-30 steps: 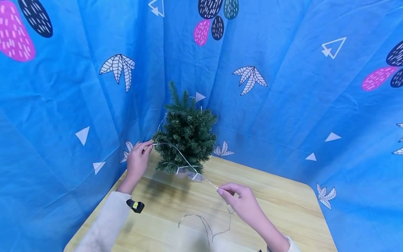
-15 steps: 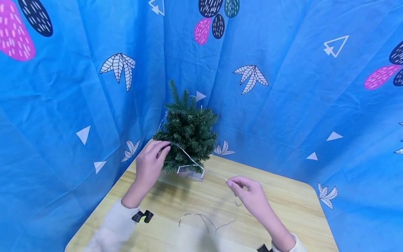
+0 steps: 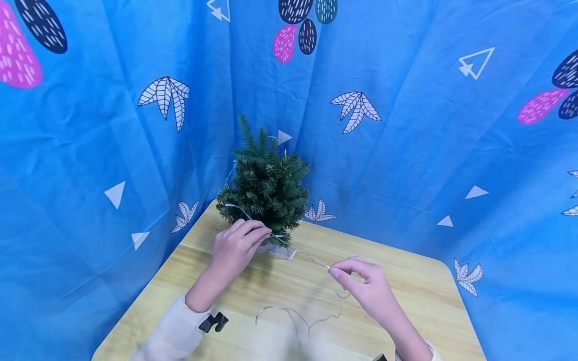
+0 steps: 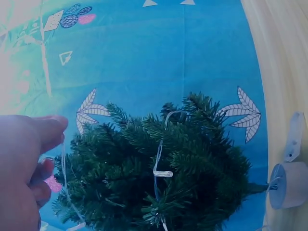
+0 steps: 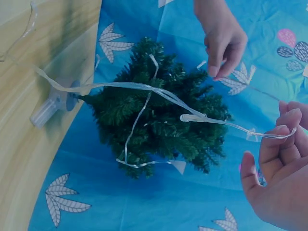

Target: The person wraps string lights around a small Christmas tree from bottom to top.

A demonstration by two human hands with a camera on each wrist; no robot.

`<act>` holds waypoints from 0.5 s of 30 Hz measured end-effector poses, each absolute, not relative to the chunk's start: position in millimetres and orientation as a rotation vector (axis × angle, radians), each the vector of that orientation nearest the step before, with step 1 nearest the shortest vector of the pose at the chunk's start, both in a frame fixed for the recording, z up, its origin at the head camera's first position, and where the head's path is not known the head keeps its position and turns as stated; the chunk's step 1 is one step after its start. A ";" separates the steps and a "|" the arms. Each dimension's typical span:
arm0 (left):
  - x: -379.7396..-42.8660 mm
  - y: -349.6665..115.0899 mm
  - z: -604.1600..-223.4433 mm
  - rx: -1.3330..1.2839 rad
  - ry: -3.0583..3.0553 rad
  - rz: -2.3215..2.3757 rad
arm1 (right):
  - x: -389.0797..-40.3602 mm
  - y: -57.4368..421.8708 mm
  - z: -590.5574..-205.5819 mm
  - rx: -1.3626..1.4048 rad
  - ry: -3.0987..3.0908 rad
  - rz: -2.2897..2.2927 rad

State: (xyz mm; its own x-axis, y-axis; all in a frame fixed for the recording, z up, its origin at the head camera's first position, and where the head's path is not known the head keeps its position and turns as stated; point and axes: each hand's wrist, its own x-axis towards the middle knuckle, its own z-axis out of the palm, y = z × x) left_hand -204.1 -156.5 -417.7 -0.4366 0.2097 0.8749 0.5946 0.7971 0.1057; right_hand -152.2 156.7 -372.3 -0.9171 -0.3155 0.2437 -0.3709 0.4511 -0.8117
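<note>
1. Two bare hands worked at the front of a small, bushy, dark-green artificial fir tree (image 3: pixel 266 185), both gripping a thin, clear-white cord of string lights (image 5: pixel 149 88).
2. The left hand (image 3: pixel 237 248) was nearly closed, thumb and fingertips pinching the cord just in front of the tree's lower branches.
3. The right hand (image 3: pixel 368 283) pinched the cord between thumb and forefinger, the other fingers bent, over the tabletop (image 3: pixel 406 286) and between the tree and the right edge.
4. Between the hands the cord ran nearly straight, sloping down toward the right hand; a small white bulb (image 5: pixel 192 118) showed on it in the right wrist view.
5. The tree stood upright near the far left corner of the tabletop, on a round whitish base (image 4: pixel 291 185) with a translucent piece (image 4: pixel 294 137) beside it.
6. More of the string lights hung on the tree's left side, at its upper right and across its front, while a loose length lay curved on the tabletop, nearer the viewer than the tree.
7. Blue fabric (image 3: pixel 406 165) printed with white leaves, triangles and coloured drops rose behind the left, far and right edges.
</note>
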 end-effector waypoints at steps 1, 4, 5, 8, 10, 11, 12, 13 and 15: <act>-203.0 -157.1 -418.6 -0.598 -1.989 -0.500 | -151.6 156.9 -371.7 0.614 -2.622 1.496; -199.5 -158.2 -419.3 -0.593 -1.908 -0.518 | -150.8 157.7 -370.5 0.567 -2.622 1.506; -198.8 -158.2 -419.3 -0.589 -1.892 -0.525 | -151.0 157.8 -370.5 0.546 -2.625 1.509; -198.9 -156.7 -418.8 -0.573 -1.899 -0.539 | -152.6 157.4 -371.1 0.480 -2.640 1.530; -201.9 -154.4 -419.2 -0.554 -1.933 -0.536 | -154.7 156.8 -371.3 0.428 -2.645 1.562; -204.8 -152.9 -420.2 -0.542 -1.960 -0.532 | -156.1 156.8 -371.5 0.403 -2.643 1.578; -208.1 -150.8 -421.0 -0.527 -1.978 -0.527 | -157.6 157.1 -371.6 0.381 -2.639 1.598; -211.6 -148.5 -422.3 -0.511 -1.994 -0.522 | -159.1 157.5 -371.8 0.361 -2.633 1.620; -218.6 -143.5 -425.4 -0.486 -2.020 -0.509 | -162.1 158.1 -371.8 0.328 -2.622 1.654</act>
